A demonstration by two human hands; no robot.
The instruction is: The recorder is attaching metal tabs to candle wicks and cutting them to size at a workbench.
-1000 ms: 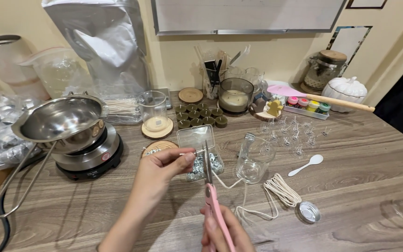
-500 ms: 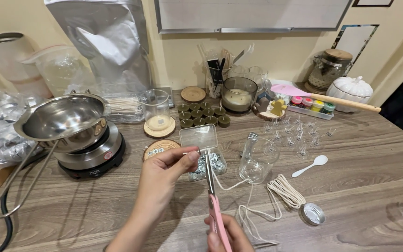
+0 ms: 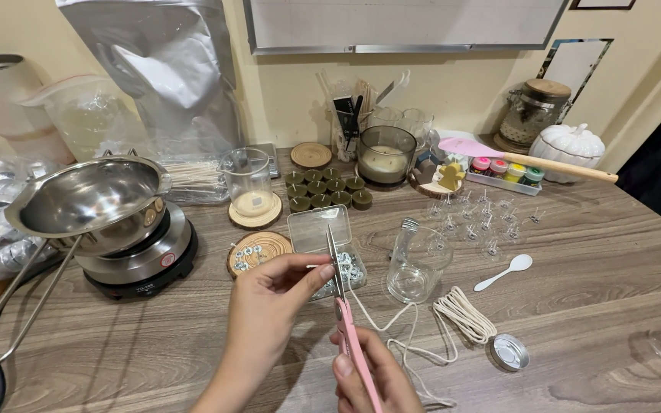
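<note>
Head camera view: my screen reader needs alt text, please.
Left hand pinches a white wick against the blades of pink-handled scissors held by the right hand, above a wooden table with a glass jar and a wick coil.

Large crinkled silver foil bag (image 3: 164,69) standing upright at back left, against cream wall. Beside it, on the left, clear plastic zip bag (image 3: 89,115) with pinkish seal strip on top. Small clear plastic box (image 3: 321,233) at table middle, lid open, metal pieces inside. Small round red label (image 3: 167,260) on front of silver electric hotplate (image 3: 143,260).
</note>
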